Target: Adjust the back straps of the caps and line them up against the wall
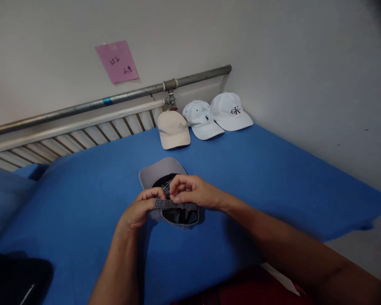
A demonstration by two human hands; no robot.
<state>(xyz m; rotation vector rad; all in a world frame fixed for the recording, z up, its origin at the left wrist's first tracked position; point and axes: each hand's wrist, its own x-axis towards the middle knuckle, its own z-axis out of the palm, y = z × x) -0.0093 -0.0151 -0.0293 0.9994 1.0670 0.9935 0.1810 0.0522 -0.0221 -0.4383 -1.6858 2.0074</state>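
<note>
A grey baseball cap (161, 171) lies on the blue cloth with its brim pointing away from me and its dark inside partly showing. Its back strap (161, 203), with a small metal buckle, runs across the rear opening towards me. My left hand (139, 209) pinches the strap just left of the buckle, thumb and fingers closed. On the other side, my right hand (197, 192) has thumb and forefinger closed on the strap close to the buckle. Parts of the cap's crown are hidden behind both hands.
Beyond the grey cap, a beige cap (173, 129), a pale blue cap (200, 118) and a white cap (230, 111) stand in a row. A radiator (82, 133) and metal pipe (133, 95) run along the wall. A black object (19, 277) sits at lower left.
</note>
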